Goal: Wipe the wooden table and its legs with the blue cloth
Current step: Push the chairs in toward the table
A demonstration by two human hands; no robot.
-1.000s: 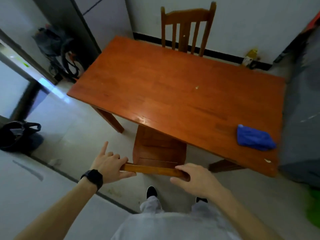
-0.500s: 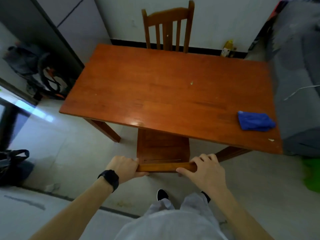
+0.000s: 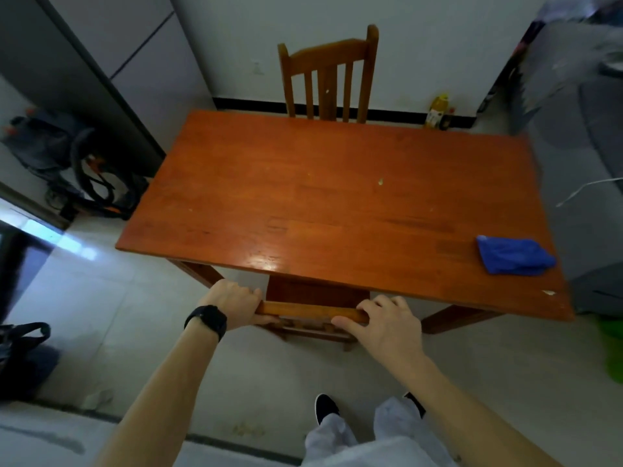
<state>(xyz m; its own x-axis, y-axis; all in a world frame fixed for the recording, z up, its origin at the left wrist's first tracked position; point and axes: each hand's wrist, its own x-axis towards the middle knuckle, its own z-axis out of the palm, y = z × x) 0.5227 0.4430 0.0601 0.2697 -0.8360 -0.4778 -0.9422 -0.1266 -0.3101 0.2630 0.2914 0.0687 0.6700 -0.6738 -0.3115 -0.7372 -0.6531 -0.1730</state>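
Observation:
The wooden table (image 3: pixel 303 203) fills the middle of the view, its top reddish brown with a small pale speck near the centre. A crumpled blue cloth (image 3: pixel 514 256) lies near the table's right end, close to the front edge. A wooden chair (image 3: pixel 312 310) is tucked under the near side of the table. My left hand (image 3: pixel 234 303) grips the left end of the chair's top rail. My right hand (image 3: pixel 384 323) holds the rail's right end. Two table legs show below the front edge, left and right of the chair.
A second wooden chair (image 3: pixel 328 74) stands at the table's far side against the wall. Bags (image 3: pixel 77 163) lie on the floor at left, another dark bag (image 3: pixel 20 352) at the lower left. A yellow bottle (image 3: pixel 436 111) stands by the wall. A green object (image 3: pixel 612 348) sits at right.
The chair has slid further under the table with both hands on its top rail. My left hand has closed fully on the rail, and the view has squared up to the table.

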